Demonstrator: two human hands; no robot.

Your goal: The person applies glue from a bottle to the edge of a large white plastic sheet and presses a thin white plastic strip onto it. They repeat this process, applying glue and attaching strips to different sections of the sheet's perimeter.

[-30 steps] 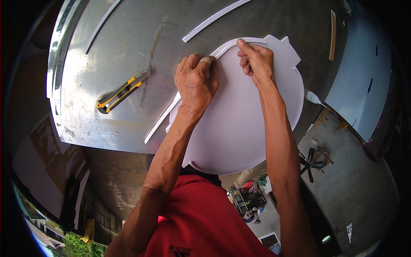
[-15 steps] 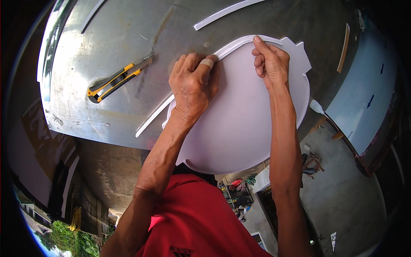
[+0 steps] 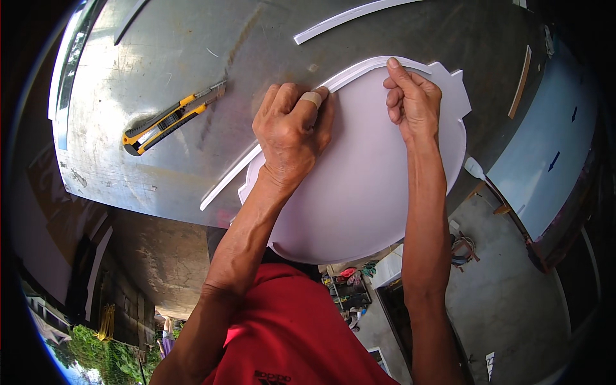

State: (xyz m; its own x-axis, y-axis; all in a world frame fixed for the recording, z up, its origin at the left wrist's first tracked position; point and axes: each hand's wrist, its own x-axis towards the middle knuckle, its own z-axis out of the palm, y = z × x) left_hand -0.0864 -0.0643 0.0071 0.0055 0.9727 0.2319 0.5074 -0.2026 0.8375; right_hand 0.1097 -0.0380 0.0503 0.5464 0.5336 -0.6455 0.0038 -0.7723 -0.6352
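A large white panel [image 3: 366, 160] with a curved outline and notched corners lies partly on a grey metal table [image 3: 167, 173]. Along its far edge runs a thin white strip [image 3: 359, 72], bent to follow the curve. My left hand [image 3: 292, 125], a bandage round one finger, is closed on the strip at the panel's left side; the strip's free end sticks out toward the lower left. My right hand [image 3: 410, 96] pinches the strip farther along the edge, thumb on top, the other fingers curled.
Left of my left hand lies a yellow and black utility knife [image 3: 172, 120], blade out. Another white strip [image 3: 346, 20] rests at the far side, a brown-edged strip [image 3: 520, 82] at the right. A light blue sheet [image 3: 545, 141] stands beyond the table's right; tools [image 3: 346, 285] sit below.
The view has shifted slightly. Both hands keep their places on the strip, with little visible movement along the panel's edge.
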